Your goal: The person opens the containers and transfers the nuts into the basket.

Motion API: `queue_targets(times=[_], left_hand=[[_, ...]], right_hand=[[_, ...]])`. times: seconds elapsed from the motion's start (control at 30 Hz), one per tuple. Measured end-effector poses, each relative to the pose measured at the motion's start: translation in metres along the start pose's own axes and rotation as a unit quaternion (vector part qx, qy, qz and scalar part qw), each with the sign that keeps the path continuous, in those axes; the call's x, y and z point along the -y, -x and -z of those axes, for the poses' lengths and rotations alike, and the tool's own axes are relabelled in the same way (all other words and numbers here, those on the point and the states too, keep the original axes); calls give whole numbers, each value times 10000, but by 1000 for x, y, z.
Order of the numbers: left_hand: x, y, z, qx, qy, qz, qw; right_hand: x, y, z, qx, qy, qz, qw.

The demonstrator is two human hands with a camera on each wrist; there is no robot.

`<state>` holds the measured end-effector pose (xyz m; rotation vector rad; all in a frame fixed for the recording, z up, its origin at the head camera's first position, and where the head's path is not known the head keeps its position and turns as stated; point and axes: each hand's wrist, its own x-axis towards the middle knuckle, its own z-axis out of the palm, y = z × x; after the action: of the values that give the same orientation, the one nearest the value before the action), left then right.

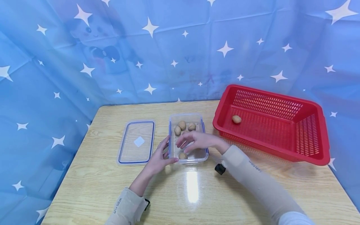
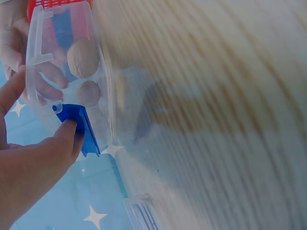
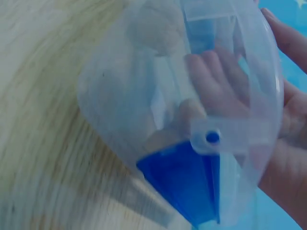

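Observation:
A clear plastic box (image 1: 177,150) with blue side latches (image 2: 79,127) stands uncovered on the table, several walnuts (image 1: 182,125) inside. My left hand (image 1: 158,160) lies against its left side near the front corner. In the left wrist view its thumb touches a latch, and the fingers extend along the side. My right hand (image 1: 198,140) reaches over the right wall into the box, fingers bent loosely and parted from the thumb. No walnut shows between them. Below the right thumb, a walnut (image 1: 183,155) rests near the front wall. Through the plastic, the right fingers (image 3: 211,76) look blurred.
To the left, a clear lid (image 1: 137,142) with a blue seal lies flat on the wooden table (image 1: 180,206). On the right stands a red perforated basket (image 1: 270,153) holding one walnut (image 1: 236,119). A blue star-patterned cloth (image 1: 174,47) hangs behind.

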<state>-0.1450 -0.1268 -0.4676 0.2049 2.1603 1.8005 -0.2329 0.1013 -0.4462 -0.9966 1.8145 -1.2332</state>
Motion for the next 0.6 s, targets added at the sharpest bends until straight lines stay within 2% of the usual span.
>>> queue_targets(times=[0.2,0.43,0.6], left_hand=[[-2,1,0,21,12,-13,10000],[-2,1,1,88,-40,-26,9999],[-2,2,2,113,-35,6,9999]], right_hand=[[2,-6,-7,341,-6,-386,9987],[-2,-12,-13,393,195,-268,9987],[-5,-16,-19,296,319,-460,9980]])
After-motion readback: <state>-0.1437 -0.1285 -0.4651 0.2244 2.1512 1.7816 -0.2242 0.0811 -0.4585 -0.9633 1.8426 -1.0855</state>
